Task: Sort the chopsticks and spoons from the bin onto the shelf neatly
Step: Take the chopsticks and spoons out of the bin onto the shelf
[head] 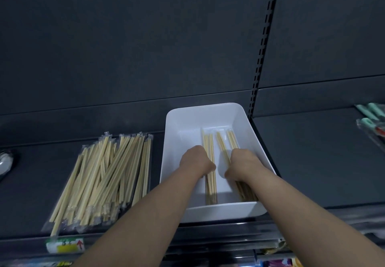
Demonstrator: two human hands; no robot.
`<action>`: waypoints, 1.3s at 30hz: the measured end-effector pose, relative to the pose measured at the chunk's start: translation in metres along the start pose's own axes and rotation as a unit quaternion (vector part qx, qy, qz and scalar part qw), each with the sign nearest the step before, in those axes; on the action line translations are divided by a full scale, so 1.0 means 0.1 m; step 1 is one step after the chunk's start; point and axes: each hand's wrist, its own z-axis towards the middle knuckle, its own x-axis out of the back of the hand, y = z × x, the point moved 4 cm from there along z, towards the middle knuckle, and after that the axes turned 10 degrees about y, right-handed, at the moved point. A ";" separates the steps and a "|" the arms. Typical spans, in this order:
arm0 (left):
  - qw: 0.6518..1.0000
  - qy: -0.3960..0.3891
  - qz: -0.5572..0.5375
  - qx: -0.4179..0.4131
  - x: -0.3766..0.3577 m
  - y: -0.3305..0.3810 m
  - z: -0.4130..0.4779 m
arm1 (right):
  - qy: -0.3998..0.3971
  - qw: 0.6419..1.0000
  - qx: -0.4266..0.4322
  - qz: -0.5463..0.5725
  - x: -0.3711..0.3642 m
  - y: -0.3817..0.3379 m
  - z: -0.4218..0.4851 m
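Curling inside the bin (181, 120), lower centre, my left hand (196, 162) grips the left bundle (209, 141) and my right hand (242, 162) the right bundle (231, 139), probably to keep chopsticks parallel.

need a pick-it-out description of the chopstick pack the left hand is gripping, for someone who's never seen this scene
Find the white bin on the dark shelf, right of the wrapped chopstick pile. Inside, the leftmost pack runs lengthwise near the bin's middle, gripped by the left hand. The other packs lie nearer the right wall, held by the right hand.
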 end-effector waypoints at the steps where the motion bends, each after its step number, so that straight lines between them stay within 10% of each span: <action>1: 1.000 0.001 -0.006 0.001 0.00 0.02 0.00 | 0.000 1.000 0.000 -0.002 0.01 0.00 0.00; 9: 0.987 -0.022 -0.148 0.054 0.07 -0.03 -0.08 | 0.079 0.988 -0.013 0.135 0.12 0.03 0.04; 16: 0.932 0.122 -0.342 0.023 1.05 -0.28 -0.12 | 0.200 0.944 0.072 0.253 0.48 -0.57 -0.15; 28: 0.974 0.127 -0.134 0.129 1.36 -2.24 -0.19 | 0.103 0.970 0.183 0.119 -0.32 -2.31 -0.27; 39: 0.978 0.168 -0.098 -0.076 1.61 -1.82 -0.04 | 0.322 0.932 0.160 -0.044 -0.02 -2.08 -0.48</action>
